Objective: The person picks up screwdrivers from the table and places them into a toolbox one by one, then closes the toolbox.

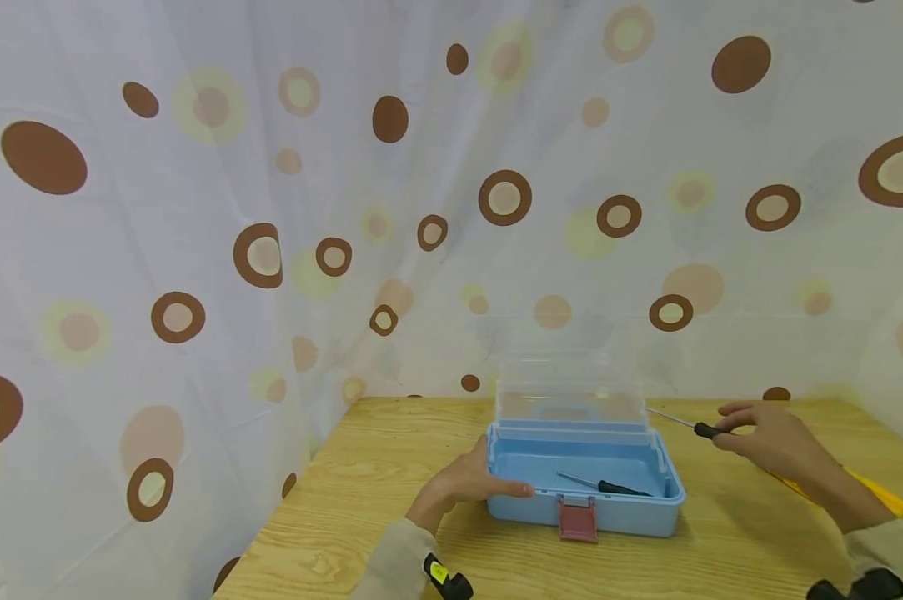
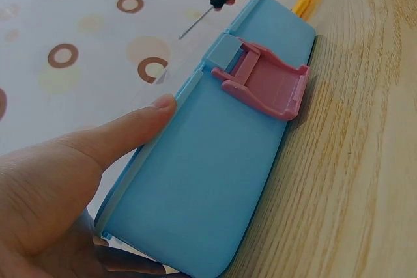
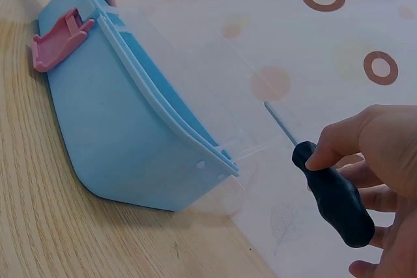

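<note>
- Head view: I've got the right hand (image 1: 777, 442) off to the right of the blue box (image 1: 631, 521), pinching a screwdriver (image 1: 709, 431) by its black handle. So the box lies to that hand's left.
- Same view, the bit that matters: the shaft runs left and slightly away from me, tip near the clear lid (image 1: 571, 404). Can't tell if they touch. A second screwdriver (image 1: 619, 488) lies inside by the front wall, also tip left, handle right.
- My left hand (image 1: 469, 479) grips the box's left front corner; it's nearer the box, the right one stands apart.
- Left wrist cam: thumb over the rim, fingers round the end; the held screwdriver shows past the far end, tilted.
- Right wrist cam: thumb and fingers on the handle, tip angled toward the lid side, clear of the blue wall.
</note>
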`<state>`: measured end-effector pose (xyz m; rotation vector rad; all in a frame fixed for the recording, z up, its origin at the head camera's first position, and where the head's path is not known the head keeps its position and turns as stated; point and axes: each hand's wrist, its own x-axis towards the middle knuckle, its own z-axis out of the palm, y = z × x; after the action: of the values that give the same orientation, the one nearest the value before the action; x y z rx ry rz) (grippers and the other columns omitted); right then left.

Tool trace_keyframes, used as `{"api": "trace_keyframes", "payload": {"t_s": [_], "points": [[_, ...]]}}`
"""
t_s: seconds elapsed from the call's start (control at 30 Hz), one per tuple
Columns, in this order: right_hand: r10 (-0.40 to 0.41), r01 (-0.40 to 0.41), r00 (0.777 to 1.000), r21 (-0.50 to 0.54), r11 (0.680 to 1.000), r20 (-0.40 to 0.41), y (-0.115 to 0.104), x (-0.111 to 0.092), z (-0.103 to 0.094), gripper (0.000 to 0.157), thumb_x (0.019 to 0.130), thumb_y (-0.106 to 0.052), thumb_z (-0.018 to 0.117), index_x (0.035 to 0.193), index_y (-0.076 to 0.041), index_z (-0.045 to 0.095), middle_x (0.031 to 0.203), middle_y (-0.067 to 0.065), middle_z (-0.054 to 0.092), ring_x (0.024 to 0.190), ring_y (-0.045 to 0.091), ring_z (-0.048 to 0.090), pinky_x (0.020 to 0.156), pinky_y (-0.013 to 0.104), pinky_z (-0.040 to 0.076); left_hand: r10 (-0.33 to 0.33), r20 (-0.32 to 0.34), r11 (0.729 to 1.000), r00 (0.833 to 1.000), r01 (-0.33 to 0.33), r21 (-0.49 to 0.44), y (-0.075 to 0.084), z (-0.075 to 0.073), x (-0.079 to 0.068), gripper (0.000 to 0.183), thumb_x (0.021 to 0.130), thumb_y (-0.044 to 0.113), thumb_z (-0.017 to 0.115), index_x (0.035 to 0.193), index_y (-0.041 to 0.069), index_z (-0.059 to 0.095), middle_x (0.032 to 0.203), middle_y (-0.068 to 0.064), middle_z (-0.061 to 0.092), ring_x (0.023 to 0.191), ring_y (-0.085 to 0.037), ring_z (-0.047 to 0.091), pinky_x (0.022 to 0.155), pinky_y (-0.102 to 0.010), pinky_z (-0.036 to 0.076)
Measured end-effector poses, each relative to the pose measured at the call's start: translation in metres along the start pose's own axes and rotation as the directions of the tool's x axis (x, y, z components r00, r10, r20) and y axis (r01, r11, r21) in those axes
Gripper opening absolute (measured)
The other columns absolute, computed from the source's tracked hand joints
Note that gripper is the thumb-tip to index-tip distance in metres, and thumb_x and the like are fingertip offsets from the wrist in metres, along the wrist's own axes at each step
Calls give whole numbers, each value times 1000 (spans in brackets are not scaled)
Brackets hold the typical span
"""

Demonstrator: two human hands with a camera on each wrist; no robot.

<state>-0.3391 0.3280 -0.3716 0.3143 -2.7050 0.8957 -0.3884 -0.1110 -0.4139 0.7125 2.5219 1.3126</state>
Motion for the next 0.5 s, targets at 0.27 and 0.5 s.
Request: {"api": "trace_keyframes", "payload": {"t_s": [0.27,0.5], "points": [[-11,10,999,38,999,31,-8,1,10,24,97,-21,73,107,1,74,141,34,50,128,59,39,87,65,46,36,22,999,999,-36,-19,0,0,1,119,82,42,87,167,16,7,161,-11,33,139,-35,42,108,-58,37],[-60,56,997,70,996,55,-22,3,19,18,95,-20,76,104,-4,75,143,30,50,130,58,38,88,66,45,34,21,999,999,-34,-15,0,0,0,120,82,43,87,167,15,6,162,-10,33,140,-36,41,108,-58,37]]}}
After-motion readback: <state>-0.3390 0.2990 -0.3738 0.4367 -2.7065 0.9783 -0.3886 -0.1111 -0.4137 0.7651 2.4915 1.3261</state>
